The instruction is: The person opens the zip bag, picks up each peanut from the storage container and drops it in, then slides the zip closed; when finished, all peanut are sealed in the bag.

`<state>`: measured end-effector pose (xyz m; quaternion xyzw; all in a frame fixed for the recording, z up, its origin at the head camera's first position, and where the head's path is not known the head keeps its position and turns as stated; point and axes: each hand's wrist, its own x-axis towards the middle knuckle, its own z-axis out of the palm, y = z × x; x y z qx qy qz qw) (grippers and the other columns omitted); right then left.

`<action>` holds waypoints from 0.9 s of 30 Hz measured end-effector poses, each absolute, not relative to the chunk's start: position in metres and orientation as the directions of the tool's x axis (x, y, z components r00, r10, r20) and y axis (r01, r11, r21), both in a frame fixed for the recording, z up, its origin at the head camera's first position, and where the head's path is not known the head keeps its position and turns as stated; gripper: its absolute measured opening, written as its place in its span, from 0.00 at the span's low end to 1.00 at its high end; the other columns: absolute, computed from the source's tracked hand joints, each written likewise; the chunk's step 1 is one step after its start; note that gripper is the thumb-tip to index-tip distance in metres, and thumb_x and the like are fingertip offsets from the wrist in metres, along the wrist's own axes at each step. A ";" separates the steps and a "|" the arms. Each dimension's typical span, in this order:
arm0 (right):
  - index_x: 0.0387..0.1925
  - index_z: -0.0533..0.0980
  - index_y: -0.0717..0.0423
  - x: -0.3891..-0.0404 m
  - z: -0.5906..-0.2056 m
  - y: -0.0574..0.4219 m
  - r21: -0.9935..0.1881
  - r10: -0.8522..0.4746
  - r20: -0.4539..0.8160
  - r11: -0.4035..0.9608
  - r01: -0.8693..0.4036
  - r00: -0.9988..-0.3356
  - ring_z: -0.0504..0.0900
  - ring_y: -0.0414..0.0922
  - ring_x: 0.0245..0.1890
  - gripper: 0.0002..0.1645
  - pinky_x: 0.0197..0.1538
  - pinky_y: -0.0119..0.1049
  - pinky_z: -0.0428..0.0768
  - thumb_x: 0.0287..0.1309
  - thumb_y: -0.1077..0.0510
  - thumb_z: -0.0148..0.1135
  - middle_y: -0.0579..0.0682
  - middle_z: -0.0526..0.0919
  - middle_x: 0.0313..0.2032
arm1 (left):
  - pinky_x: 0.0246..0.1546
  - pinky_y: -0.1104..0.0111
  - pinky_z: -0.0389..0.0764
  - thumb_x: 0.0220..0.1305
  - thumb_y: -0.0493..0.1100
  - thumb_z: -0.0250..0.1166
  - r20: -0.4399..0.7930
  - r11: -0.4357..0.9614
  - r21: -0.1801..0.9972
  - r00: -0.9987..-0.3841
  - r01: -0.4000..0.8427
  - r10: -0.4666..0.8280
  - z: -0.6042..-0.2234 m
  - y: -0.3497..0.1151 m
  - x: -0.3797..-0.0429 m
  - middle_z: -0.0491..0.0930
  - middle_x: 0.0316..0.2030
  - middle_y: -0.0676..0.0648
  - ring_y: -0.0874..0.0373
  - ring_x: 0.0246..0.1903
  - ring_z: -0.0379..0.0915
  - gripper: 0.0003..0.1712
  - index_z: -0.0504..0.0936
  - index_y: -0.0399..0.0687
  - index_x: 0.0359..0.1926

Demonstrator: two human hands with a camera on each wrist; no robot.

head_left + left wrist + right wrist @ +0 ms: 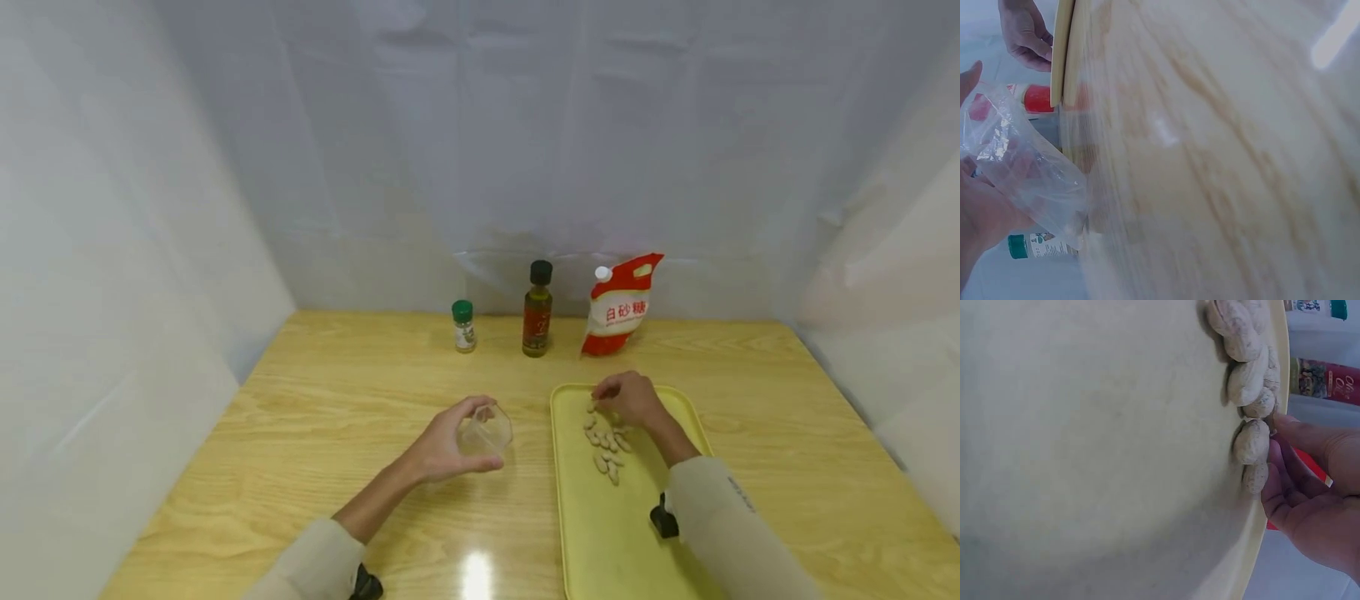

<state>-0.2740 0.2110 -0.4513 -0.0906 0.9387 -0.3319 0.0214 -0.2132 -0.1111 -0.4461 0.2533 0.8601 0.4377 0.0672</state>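
A clear plastic bag (489,428) with its mouth spread is held by my left hand (442,446), thumb and fingers curved around it above the table. In the left wrist view the same bag (1025,165) hangs crinkled from that hand, and a pale lump shows near its low end. Over the far end of the yellow tray (592,542) is my right hand (630,398). Its thumb and fingertips pinch a peanut (1274,422), mostly hidden behind other peanuts in the right wrist view. Several unshelled peanuts (604,439) lie loosely on the tray nearer me.
Behind the tray stand a red and white sugar pouch (618,312), a dark-capped olive oil bottle (536,321) and a small green-capped jar (463,329). White sheeting (480,167) encloses the wooden table (300,442) at the back and sides.
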 end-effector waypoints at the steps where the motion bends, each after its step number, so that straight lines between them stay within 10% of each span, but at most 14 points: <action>1: 0.32 0.84 0.61 -0.274 -0.452 0.211 -0.620 -0.186 0.025 0.768 -0.161 -0.982 0.81 0.44 0.31 0.06 0.36 0.37 0.78 0.52 0.62 0.68 0.54 0.86 0.30 | 0.60 0.42 0.66 0.48 0.57 0.73 0.108 0.487 0.787 -0.863 0.377 0.494 -0.446 -0.111 -0.213 0.69 0.64 0.44 0.42 0.64 0.63 0.47 0.64 0.51 0.67; 27: 0.39 0.82 0.63 -0.249 -0.436 0.198 -0.713 -0.191 0.111 0.668 -0.212 -0.975 0.85 0.51 0.35 0.10 0.36 0.38 0.83 0.59 0.60 0.63 0.60 0.84 0.40 | 0.59 0.43 0.67 0.48 0.56 0.73 0.098 0.512 0.779 -0.876 0.363 0.473 -0.445 -0.107 -0.218 0.70 0.63 0.44 0.42 0.63 0.64 0.47 0.64 0.50 0.67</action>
